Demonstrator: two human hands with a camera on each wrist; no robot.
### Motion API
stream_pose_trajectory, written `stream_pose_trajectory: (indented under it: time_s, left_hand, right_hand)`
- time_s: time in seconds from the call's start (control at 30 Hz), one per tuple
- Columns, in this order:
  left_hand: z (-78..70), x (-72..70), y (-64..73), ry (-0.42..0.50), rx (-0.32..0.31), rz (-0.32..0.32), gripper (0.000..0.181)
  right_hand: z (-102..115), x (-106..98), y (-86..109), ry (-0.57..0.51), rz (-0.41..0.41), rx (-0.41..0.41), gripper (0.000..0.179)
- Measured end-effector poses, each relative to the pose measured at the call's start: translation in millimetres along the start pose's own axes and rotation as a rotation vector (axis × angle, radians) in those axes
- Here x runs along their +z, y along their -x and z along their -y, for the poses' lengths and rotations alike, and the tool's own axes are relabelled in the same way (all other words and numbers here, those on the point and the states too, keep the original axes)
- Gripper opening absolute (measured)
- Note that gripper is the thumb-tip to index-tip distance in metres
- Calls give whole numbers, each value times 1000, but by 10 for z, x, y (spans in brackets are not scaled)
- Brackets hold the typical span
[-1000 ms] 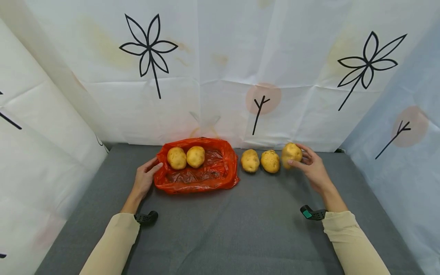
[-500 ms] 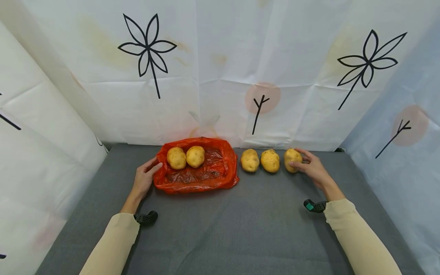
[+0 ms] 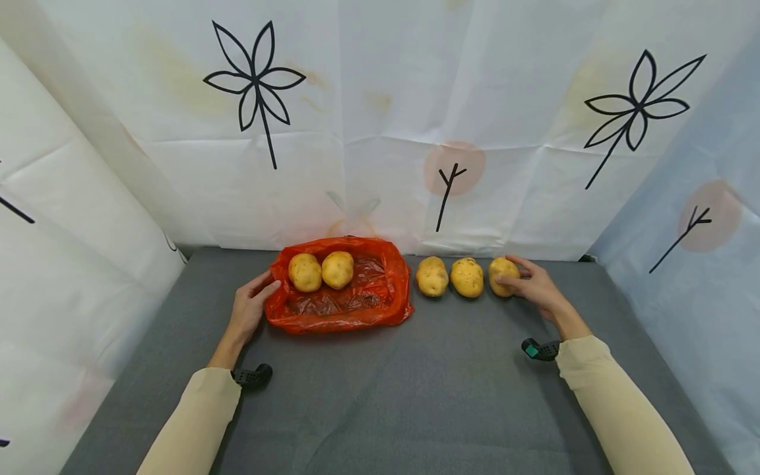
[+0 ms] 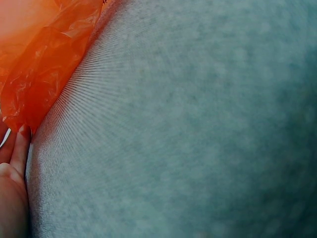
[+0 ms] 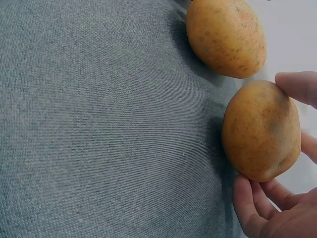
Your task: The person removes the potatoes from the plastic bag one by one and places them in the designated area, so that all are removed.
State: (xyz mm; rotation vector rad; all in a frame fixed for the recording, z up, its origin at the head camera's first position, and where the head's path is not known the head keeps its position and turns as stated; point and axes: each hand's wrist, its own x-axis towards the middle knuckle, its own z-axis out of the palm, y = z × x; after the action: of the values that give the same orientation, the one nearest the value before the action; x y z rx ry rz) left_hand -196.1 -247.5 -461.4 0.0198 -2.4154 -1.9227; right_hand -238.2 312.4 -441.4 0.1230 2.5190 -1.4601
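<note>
Yellow-brown and slightly oval, the potato [image 3: 502, 269] was right of the frame's centre, at the far side of the grey bench [image 3: 386, 396]. Thumb and fingers of the right hand [image 3: 539, 289] pinched it; in the right wrist view its long axis ran roughly top to bottom. Two loose potatoes [image 3: 466, 278] sat to its left. White cloth walls [image 3: 380, 66] enclosed the bench. Left of centre, an open red plastic bag [image 3: 338, 323] contained a pair of potatoes [image 3: 305, 273]; the left hand [image 3: 249, 310] pinched its left rim.

The left hand [image 3: 247, 311] holds a red bag [image 3: 338, 322] while the right hand [image 3: 541, 291] grips a potato [image 3: 500, 272].
</note>
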Motion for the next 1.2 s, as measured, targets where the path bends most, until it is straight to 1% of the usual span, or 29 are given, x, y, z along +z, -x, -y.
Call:
stream_pose_trajectory:
  time_s: [0.2, 0.4, 0.53, 0.93, 1.07, 1.2]
  left_hand:
    - [-11, 2, -4, 1, -2, 0, 54]
    - [-7, 2, -3, -20, -3, -2, 54]
    - [-4, 1, -3, -11, -1, 3, 55]
    - [-9, -1, 16, -9, -9, 6, 54]
    - [-10, 0, 18, -9, -1, 8, 54]
    - [-6, -4, 7, -15, -7, 6, 54]
  right_hand:
    - [-4, 29, -28, 23, -3, -2, 85]
    - [-17, 56, -49, 31, -12, -14, 86]
    - [-17, 60, -52, 38, -9, -24, 86]
    - [1, 56, -34, 24, -8, -31, 87]
    - [11, 43, -6, 14, -15, -27, 88]
    - [20, 18, 27, -4, -20, -24, 90]
